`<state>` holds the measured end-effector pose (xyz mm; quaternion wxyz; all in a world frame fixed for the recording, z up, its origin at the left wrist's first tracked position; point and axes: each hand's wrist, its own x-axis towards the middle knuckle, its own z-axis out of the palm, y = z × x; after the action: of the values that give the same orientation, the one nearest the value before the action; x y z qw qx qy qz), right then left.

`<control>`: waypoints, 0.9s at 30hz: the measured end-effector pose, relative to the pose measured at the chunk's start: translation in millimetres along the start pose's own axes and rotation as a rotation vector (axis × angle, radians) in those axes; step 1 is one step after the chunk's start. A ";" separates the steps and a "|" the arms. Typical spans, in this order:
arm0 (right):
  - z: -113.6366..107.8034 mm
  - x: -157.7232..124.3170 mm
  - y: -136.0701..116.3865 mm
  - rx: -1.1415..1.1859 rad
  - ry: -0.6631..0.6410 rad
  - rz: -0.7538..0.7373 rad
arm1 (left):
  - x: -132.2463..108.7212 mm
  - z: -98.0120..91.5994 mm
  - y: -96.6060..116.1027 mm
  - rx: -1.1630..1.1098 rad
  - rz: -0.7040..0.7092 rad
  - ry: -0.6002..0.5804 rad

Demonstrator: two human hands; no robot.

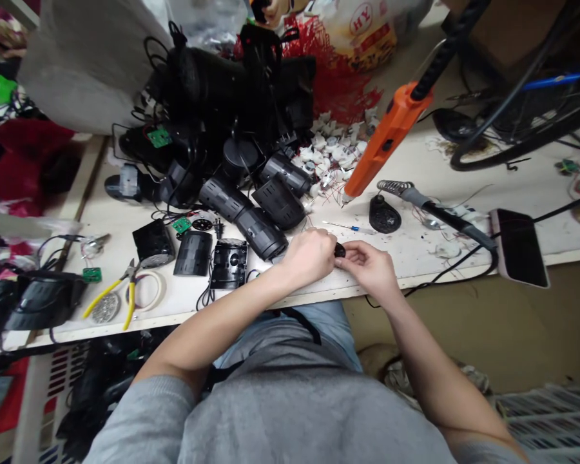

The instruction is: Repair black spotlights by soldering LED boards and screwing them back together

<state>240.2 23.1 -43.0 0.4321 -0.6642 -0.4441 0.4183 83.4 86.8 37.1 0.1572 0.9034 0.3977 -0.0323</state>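
Note:
Near the table's front edge my two hands meet around a small black round part [339, 250]. My right hand [371, 265] pinches it from the right between thumb and fingers. My left hand [310, 255] is closed against its left side, its fingertips mostly hidden from above. Just beyond the hands lies a thin screwdriver with a blue end [352, 228]. Black slotted cylindrical housings [261, 233] lie to the left of my left hand. An opened black housing half [229, 264] is nearby, with wires beside it.
An orange electric screwdriver [384, 142] hangs over the table. A soldering iron [444, 216] rests in a coiled holder [395, 187], near a phone [521, 248] at the edge. Yellow-handled pliers [131, 293] and a tape roll [147, 290] lie left. White motor parts [328, 154] are piled behind.

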 end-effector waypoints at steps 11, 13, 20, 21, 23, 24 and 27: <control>-10.9 14.2 7.5 -0.095 0.033 0.070 | -104.4 -15.2 -60.1 -0.235 -0.103 0.545; -10.8 14.7 7.2 -0.105 0.029 0.070 | -122.0 -4.1 -65.5 -0.291 -0.153 0.557; -17.8 11.6 9.2 -0.303 0.077 -0.026 | -132.9 37.3 -54.8 -0.377 -0.027 0.541; -19.1 9.3 6.8 -0.386 0.123 -0.083 | -130.2 39.9 -50.9 -0.380 -0.011 0.533; -20.1 3.4 -2.4 -0.495 0.196 -0.196 | -123.2 42.3 -42.8 -0.356 -0.005 0.500; -19.5 0.4 -8.9 -0.509 0.221 -0.241 | -118.9 42.2 -38.7 -0.324 -0.010 0.477; -14.6 -3.4 -32.2 -0.456 0.309 -0.342 | -104.0 38.4 -28.0 -0.169 -0.044 0.378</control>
<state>245.7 24.4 -7.9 0.3986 -0.7151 -0.5608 0.1237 -5.3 19.0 12.5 0.1541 0.8680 0.4411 0.1679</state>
